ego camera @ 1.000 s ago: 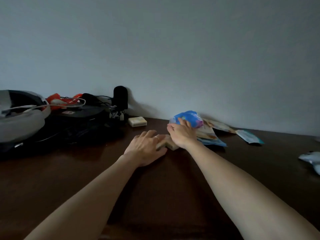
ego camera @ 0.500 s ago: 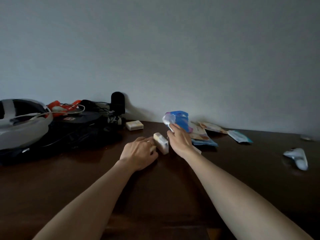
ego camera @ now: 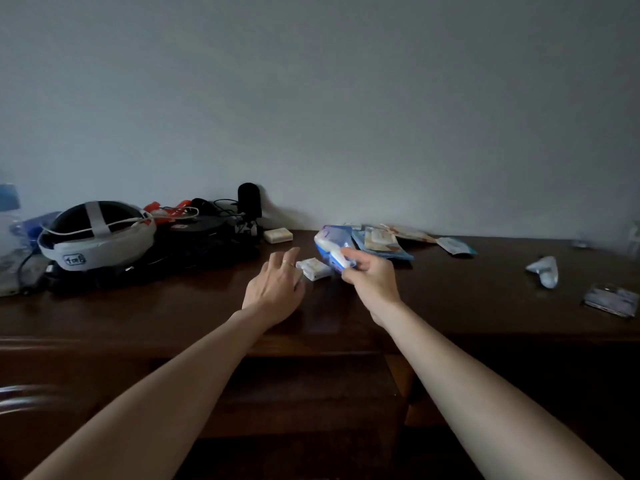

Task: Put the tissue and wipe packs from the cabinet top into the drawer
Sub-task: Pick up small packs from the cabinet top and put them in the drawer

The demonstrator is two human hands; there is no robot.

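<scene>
My right hand (ego camera: 369,277) grips a blue and white tissue pack (ego camera: 331,244) and holds it just above the dark wooden cabinet top (ego camera: 450,299). A small white pack (ego camera: 314,268) lies on the cabinet between my hands. My left hand (ego camera: 275,285) hovers beside that pack with fingers spread, holding nothing. Flat wipe packs (ego camera: 382,243) lie behind my right hand near the wall, with a pale blue pack (ego camera: 456,245) further right. Below the cabinet's front edge the open drawer (ego camera: 304,393) is a dark space.
A white helmet (ego camera: 97,233) and black gear with cables (ego camera: 207,233) fill the left of the cabinet top. A small beige box (ego camera: 278,235) sits near the wall. A crumpled white wrapper (ego camera: 545,270) and a flat shiny item (ego camera: 611,299) lie at the right.
My right hand has lifted the blue tissue pack off the pile and drawn it toward me. The small white pack has come free of my left hand, which now has its fingers apart.
</scene>
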